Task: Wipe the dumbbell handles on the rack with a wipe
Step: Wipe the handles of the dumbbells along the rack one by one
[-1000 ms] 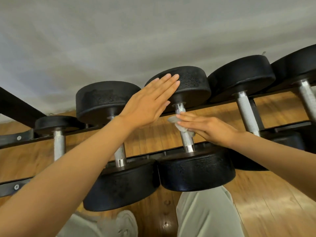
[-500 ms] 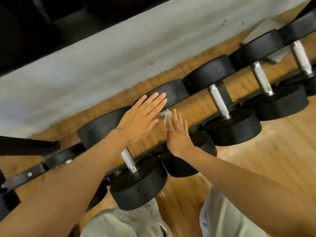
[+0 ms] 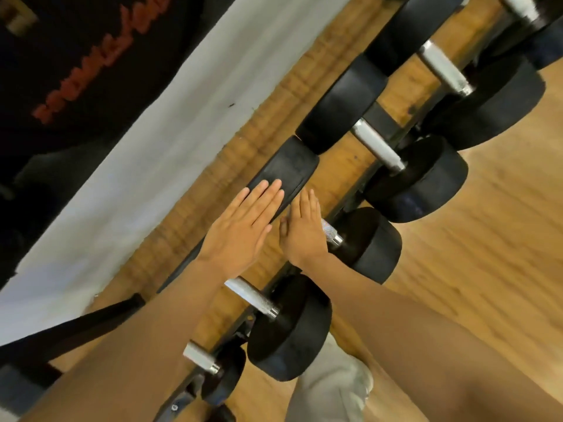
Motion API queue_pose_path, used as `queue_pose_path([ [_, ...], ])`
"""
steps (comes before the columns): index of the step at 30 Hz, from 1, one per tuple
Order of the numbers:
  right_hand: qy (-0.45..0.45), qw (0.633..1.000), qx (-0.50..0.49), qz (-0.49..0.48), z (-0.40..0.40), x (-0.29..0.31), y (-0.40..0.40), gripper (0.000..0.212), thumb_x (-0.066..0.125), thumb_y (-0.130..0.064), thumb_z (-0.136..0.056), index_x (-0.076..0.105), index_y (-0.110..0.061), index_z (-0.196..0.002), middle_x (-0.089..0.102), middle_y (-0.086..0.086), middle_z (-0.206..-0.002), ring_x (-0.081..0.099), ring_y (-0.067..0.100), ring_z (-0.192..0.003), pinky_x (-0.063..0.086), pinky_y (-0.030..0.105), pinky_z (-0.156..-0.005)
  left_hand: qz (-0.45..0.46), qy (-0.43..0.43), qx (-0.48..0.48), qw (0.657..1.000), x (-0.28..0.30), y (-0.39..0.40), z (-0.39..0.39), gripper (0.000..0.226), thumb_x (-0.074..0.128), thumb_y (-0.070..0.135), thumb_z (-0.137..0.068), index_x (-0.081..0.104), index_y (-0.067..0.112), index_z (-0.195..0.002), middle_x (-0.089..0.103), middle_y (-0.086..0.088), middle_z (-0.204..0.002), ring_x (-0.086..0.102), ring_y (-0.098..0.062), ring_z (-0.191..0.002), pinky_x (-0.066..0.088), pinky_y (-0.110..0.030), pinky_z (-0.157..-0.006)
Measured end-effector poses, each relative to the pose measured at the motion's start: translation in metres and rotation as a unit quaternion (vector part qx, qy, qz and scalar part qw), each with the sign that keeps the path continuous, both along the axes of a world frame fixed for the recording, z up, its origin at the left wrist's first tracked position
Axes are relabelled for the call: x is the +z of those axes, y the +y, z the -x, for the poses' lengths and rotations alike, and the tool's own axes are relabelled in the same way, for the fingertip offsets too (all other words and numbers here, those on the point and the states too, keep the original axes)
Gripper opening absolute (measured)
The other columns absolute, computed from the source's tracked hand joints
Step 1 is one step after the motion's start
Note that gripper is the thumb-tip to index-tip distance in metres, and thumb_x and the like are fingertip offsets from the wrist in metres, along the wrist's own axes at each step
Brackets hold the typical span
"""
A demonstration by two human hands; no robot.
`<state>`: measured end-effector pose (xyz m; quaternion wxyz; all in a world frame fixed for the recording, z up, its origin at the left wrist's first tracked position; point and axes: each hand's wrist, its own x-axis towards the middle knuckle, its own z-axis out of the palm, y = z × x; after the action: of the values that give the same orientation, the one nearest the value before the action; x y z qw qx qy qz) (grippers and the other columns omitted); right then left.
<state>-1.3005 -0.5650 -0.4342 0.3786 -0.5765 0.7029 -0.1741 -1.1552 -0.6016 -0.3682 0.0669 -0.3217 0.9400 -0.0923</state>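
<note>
Two flat hands, left hand (image 3: 240,226) on dumbbell head (image 3: 285,172), right hand (image 3: 304,229) covering handle (image 3: 329,233); wipe hidden.

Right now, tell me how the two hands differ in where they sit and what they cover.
The left hand lies flat on a dumbbell's black far head, while the right hand lies over that dumbbell's silver handle. The left hand leaves most of the head showing; the right hand hides most of the handle. Both have straight fingers pointing away. No wipe is visible.
</note>
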Motion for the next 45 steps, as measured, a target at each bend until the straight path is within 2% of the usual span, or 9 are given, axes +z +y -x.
queue_pose_path([
  [9,0.063,0.997,-0.002,0.054,-0.002,-0.002,0.023,0.069,0.039,-0.026,-0.1,0.004,0.0,-0.153,-0.012,0.015,-0.16,-0.013,0.026,-0.148,-0.002,0.045,-0.122,-0.004,0.007,-0.057,0.998,0.011,-0.021,0.013,0.054,-0.002,0.027,-0.107,-0.004,0.004,-0.156,-0.003,-0.012,-0.163,0.004,-0.025,-0.152,0.005,-0.04,-0.124],
  [13,-0.022,0.998,-0.033,0.055,0.002,-0.002,0.029,0.065,0.047,-0.013,-0.098,0.014,-0.001,-0.153,0.005,0.013,-0.162,0.001,0.023,-0.149,0.012,0.042,-0.123,-0.023,0.047,-0.047,0.998,0.002,-0.019,0.017,0.053,0.012,0.024,-0.107,0.005,0.004,-0.156,0.009,-0.013,-0.163,0.01,-0.028,-0.151,0.005,-0.041,-0.123],
  [21,-0.09,0.992,-0.055,0.065,0.001,-0.005,0.024,0.063,0.043,-0.009,-0.099,0.013,-0.008,-0.154,-0.004,-0.002,-0.158,-0.007,0.011,-0.149,-0.002,0.03,-0.122,-0.057,0.116,-0.027,0.991,-0.009,-0.018,0.016,0.054,0.025,0.02,-0.105,0.011,0.007,-0.156,0.016,-0.009,-0.163,0.01,-0.022,-0.152,0.004,-0.038,-0.125],
  [25,-0.112,0.99,-0.069,0.049,-0.005,-0.007,0.007,0.071,0.046,-0.008,-0.093,0.012,-0.007,-0.155,0.006,0.008,-0.164,-0.002,0.015,-0.151,0.006,0.04,-0.123,-0.076,0.122,-0.031,0.989,-0.01,-0.02,0.014,0.051,0.016,0.024,-0.108,0.008,0.01,-0.157,0.01,-0.002,-0.164,0.002,-0.017,-0.153,0.003,-0.038,-0.124],
  [29,0.011,0.998,-0.007,0.055,-0.01,-0.015,0.011,0.078,0.045,-0.009,-0.09,0.001,-0.001,-0.154,-0.007,0.015,-0.163,-0.01,0.024,-0.15,0.005,0.044,-0.123,-0.082,0.119,-0.028,0.989,-0.008,-0.022,0.014,0.054,0.026,0.02,-0.105,0.01,0.009,-0.155,0.016,-0.007,-0.162,-0.001,-0.016,-0.152,0.002,-0.037,-0.124],
  [32,-0.02,0.998,-0.056,0.024,-0.002,-0.008,0.024,0.084,0.045,-0.004,-0.09,-0.009,-0.004,-0.153,-0.021,0.01,-0.159,-0.021,0.019,-0.147,-0.01,0.034,-0.121,-0.079,0.116,-0.036,0.989,-0.008,-0.022,0.011,0.052,0.021,0.022,-0.107,0.008,0.011,-0.157,0.011,-0.005,-0.164,0.001,-0.017,-0.153,0.003,-0.038,-0.124],
  [35,-0.021,0.994,-0.103,0.004,0.002,-0.007,0.044,0.086,0.047,-0.001,-0.092,-0.015,-0.002,-0.151,-0.027,0.013,-0.156,-0.029,0.02,-0.144,-0.013,0.034,-0.12,-0.076,0.116,-0.051,0.989,-0.012,-0.024,0.009,0.053,0.017,0.024,-0.108,0.004,0.012,-0.158,-0.004,0.001,-0.166,0.002,-0.017,-0.153,0.003,-0.039,-0.124],
  [40,-0.057,0.988,-0.142,0.019,-0.009,-0.003,0.033,0.07,0.041,0.0,-0.097,0.0,-0.004,-0.154,-0.006,0.011,-0.162,-0.016,0.018,-0.147,-0.007,0.035,-0.122,-0.073,0.123,-0.057,0.988,-0.014,-0.026,0.009,0.053,0.016,0.025,-0.108,0.005,0.011,-0.157,-0.006,0.002,-0.166,-0.001,-0.016,-0.153,0.0,-0.037,-0.124],
  [45,-0.109,0.979,-0.163,0.061,-0.015,-0.013,-0.003,0.061,0.043,0.009,-0.094,0.03,-0.007,-0.151,0.027,0.01,-0.159,0.017,0.02,-0.149,0.01,0.039,-0.123,-0.089,0.131,-0.049,0.986,-0.011,-0.028,0.01,0.051,0.021,0.023,-0.107,0.015,0.008,-0.155,0.019,-0.007,-0.161,0.001,-0.015,-0.152,0.003,-0.037,-0.124],
])
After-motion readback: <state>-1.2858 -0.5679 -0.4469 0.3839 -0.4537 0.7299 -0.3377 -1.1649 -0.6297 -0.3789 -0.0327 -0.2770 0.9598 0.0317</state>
